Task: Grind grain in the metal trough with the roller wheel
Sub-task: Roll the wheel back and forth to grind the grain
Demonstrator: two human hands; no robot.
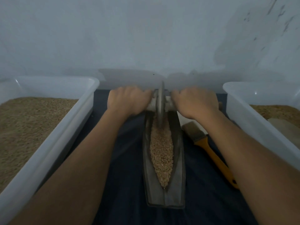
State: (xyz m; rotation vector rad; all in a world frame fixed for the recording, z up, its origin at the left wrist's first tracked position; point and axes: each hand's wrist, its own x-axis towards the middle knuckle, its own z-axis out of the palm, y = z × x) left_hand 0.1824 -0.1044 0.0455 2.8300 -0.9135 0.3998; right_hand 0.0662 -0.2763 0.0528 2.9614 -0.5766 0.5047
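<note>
A long, boat-shaped metal trough lies on dark cloth, pointing away from me, with brown grain filling its groove. The thin grey roller wheel stands upright in the far end of the trough, on a cross axle. My left hand grips the axle handle left of the wheel. My right hand grips the handle on the wheel's right. Both arms are stretched forward. The far tip of the trough is hidden behind the wheel and hands.
A white plastic tub holding grain stands at the left, another white tub with grain at the right. A paintbrush with a yellow wooden handle lies between the trough and the right tub. A pale wall rises close behind.
</note>
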